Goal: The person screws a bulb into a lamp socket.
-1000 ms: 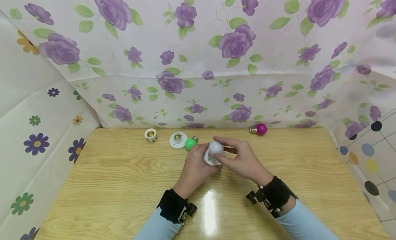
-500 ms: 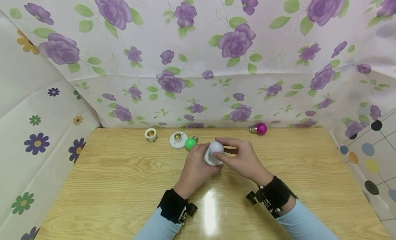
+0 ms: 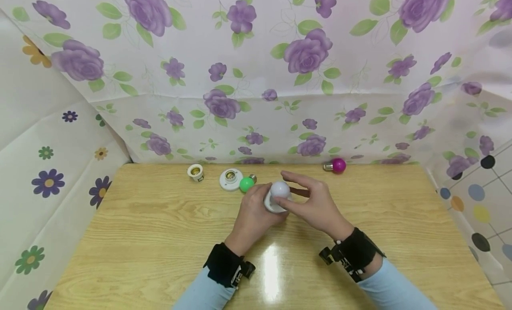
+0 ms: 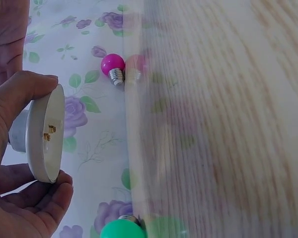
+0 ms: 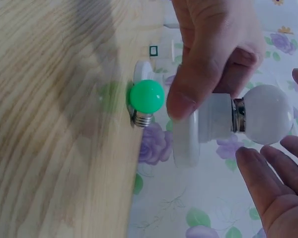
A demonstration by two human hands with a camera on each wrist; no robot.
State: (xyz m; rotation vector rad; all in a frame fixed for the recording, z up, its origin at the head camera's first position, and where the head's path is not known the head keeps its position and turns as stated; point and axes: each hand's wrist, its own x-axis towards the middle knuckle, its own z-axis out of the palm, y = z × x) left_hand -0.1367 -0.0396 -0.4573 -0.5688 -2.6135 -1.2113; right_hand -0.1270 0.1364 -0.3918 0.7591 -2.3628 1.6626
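The white bulb point(image 3: 280, 189) seems to be at the twisting-in step, seated in the white socket point(image 5: 218, 116) that is pinched by the left hand point(image 3: 257, 208) over the table point(image 3: 160, 225), while the right hand point(image 3: 314, 203) is spread around it, so a gentle turn seems needed.

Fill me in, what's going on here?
A person's left hand grips a white lamp holder above the table, with a white bulb set in it and some of the bulb's metal base showing. The right hand is spread around that bulb; contact is hard to tell. A green bulb, magenta bulb, small socket and round-based socket lie farther back.
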